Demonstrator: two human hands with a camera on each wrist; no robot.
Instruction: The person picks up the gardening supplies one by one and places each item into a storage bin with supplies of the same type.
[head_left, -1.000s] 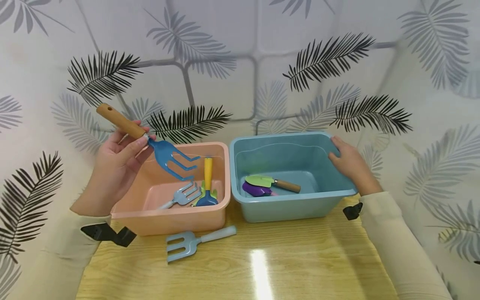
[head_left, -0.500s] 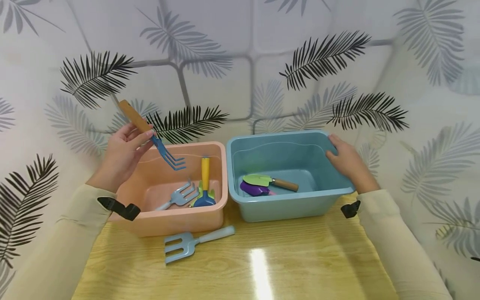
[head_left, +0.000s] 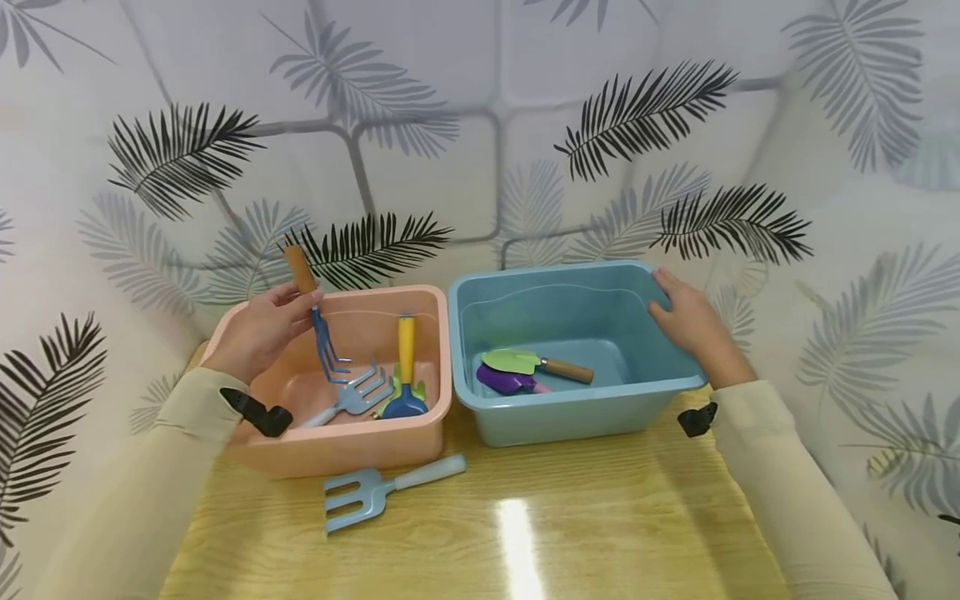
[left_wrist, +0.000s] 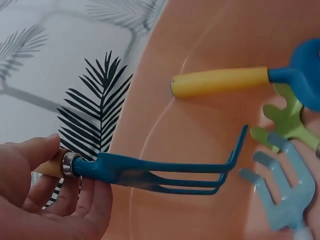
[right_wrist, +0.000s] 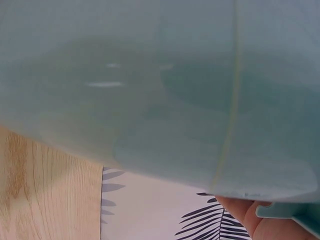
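My left hand (head_left: 262,333) pinches the wooden handle of a blue hand rake (head_left: 322,337), prongs hanging down inside the pink tub (head_left: 341,454). The left wrist view shows the rake (left_wrist: 160,172) held by my fingers (left_wrist: 55,190) above the pink tub (left_wrist: 210,125). In that tub lie a grey-blue fork (head_left: 352,396), a yellow-handled blue trowel (head_left: 406,367) and a green tool under it. My right hand (head_left: 686,321) holds the right rim of the blue tub (head_left: 577,412), which contains a green trowel (head_left: 532,364) and a purple tool (head_left: 508,381). The right wrist view shows the blue tub's wall (right_wrist: 160,100) close up.
A second grey-blue fork (head_left: 382,490) lies on the wooden table (head_left: 525,533) in front of the pink tub. A leaf-patterned wall stands close behind and on both sides of the tubs.
My left hand has moved right and down, turning the blue rake from lying across to hanging prongs-down into the pink tub. The right hand stays on the blue tub's rim.
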